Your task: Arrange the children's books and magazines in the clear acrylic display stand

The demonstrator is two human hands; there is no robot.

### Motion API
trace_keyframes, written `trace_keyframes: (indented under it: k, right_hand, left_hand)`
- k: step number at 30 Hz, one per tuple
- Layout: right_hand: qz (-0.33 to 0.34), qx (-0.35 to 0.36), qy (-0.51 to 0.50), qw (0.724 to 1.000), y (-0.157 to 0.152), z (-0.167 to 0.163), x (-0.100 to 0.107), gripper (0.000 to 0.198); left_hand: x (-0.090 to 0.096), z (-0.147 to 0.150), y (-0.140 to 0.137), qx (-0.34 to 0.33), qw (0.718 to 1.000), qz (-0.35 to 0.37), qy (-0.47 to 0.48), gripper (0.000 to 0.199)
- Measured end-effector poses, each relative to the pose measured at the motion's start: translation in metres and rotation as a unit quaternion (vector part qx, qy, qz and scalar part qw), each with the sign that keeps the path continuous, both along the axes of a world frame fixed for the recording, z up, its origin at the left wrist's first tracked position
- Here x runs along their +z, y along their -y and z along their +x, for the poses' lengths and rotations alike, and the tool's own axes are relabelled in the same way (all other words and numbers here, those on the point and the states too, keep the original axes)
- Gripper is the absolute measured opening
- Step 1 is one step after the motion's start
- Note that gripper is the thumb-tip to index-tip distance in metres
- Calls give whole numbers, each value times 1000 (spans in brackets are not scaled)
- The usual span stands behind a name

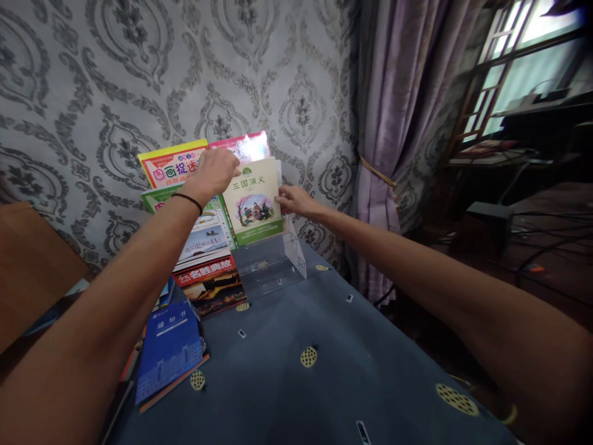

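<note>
A cream book with a green lower band stands upright in a clear acrylic tiered rack. My right hand grips its right edge, fingers closed on it. My left hand is at the book's upper left corner, its fingers bent over the edge. Behind it is a pink book with a shiny cover. To the left, a yellow-topped picture book stands above a green book, partly hidden by my left arm. Lower down are a pale blue book and a red-and-black book.
A blue booklet lies on other books at the front left of the dark table cloth. A brown cardboard box is at the far left. Patterned wall and a tied purple curtain rise behind; cables lie at right.
</note>
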State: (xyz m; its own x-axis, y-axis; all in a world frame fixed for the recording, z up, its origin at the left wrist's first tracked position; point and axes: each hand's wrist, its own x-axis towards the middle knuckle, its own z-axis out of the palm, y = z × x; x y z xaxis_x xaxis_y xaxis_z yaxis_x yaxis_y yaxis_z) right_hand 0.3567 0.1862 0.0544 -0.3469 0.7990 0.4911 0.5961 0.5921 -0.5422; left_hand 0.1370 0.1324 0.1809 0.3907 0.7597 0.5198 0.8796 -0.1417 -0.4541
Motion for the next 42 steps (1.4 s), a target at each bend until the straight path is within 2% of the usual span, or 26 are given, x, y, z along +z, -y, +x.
trace_keyframes:
  k: [4, 8, 15, 24, 27, 31, 35, 42]
  right_hand:
    - [-38, 8, -43, 998, 2, 0, -1, 18]
    - [-33, 25, -60, 997, -1, 0, -3, 13]
    - [-5, 14, -33, 999, -4, 0, -6, 11]
    - [20, -19, 27, 999, -2, -2, 0, 11]
    - [25, -14, 22, 999, 0, -2, 0, 10]
    - [24, -10, 9, 1000, 0, -1, 1, 10]
    - [33, -10, -19, 999, -2, 0, 12, 11]
    - [94, -20, -121, 988, -4, -9, 52, 22]
  left_hand:
    - [-5, 3, 3, 2, 1000, -1, -10, 30]
    - [-12, 5, 8, -1, 1000, 7, -11, 27]
    - [-19, 4, 16, -38, 999, 22, -19, 24]
    - [-18, 7, 30, -17, 996, 21, -81, 29]
    - [-18, 4, 37, -5, 998, 18, -60, 28]
    - [-18, 4, 47, 36, 998, 46, 18, 34]
    - [-18, 6, 51, 47, 997, 49, 35, 24]
    - [-19, 1, 46, 28, 997, 65, 37, 16]
